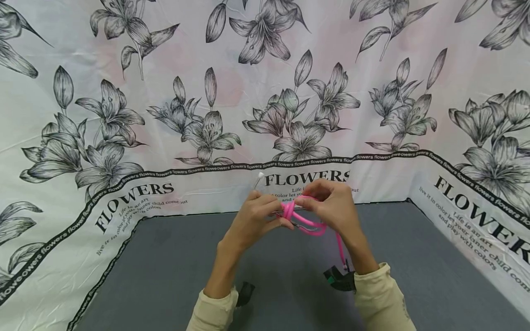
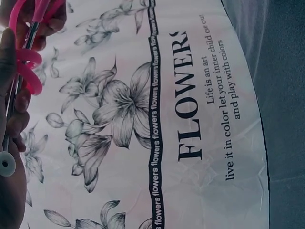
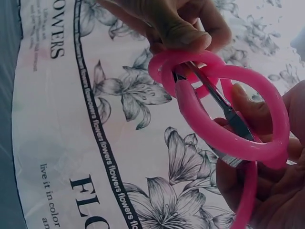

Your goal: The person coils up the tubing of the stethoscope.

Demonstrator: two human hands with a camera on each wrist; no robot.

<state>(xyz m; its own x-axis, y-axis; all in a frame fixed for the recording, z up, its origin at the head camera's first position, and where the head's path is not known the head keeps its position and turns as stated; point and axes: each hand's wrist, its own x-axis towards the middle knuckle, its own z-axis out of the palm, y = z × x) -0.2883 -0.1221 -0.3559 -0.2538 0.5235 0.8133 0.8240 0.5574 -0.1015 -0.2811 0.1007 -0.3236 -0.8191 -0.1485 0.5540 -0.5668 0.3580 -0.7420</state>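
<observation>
A stethoscope with pink tubing (image 1: 316, 230) is held up between both hands above the grey table. My left hand (image 1: 256, 216) grips its metal ear tubes, where the tubing is looped around them. One white ear tip (image 1: 261, 175) sticks up past the left fingers, and it shows in the left wrist view too (image 2: 5, 165). My right hand (image 1: 331, 204) pinches the tubing at the right of the loops. In the right wrist view the tubing (image 3: 205, 121) makes a wide loop about the metal ear tubes (image 3: 217, 93). One end of the tubing hangs below the right hand.
The grey table top (image 1: 174, 266) lies beneath the hands. A white cloth (image 1: 232, 193) printed with flowers and lettering covers the wall behind and both sides. Dark wrist devices (image 1: 340, 279) sit near the cream sleeves (image 1: 383, 299).
</observation>
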